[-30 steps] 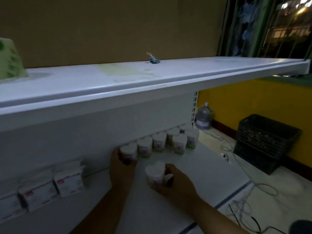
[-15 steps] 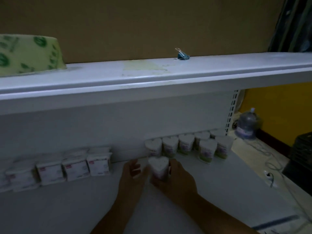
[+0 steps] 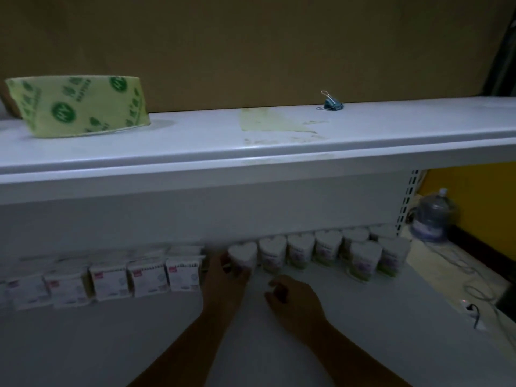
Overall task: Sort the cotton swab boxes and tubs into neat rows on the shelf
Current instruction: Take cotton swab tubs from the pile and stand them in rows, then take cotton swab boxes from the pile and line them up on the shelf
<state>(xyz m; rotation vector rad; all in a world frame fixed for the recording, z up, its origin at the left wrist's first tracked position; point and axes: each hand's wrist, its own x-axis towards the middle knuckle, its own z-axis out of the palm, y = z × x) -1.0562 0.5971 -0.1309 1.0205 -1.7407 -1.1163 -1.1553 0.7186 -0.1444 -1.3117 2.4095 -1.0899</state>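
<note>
A dim white lower shelf [image 3: 111,344] is seen from above. The left hand [image 3: 223,280] grips a heart-shaped tub [image 3: 243,254], fingers curled round its left side. The tub stands at the left end of a row of tubs [image 3: 328,247] along the back wall. The right hand [image 3: 296,300] rests on the shelf just in front of that row, fingers loosely curled, holding nothing. Left of the tubs, small boxes [image 3: 146,277] stand side by side. On the upper shelf [image 3: 391,127] sit a green roll of tape [image 3: 78,107] and a blue binder clip [image 3: 332,104].
</note>
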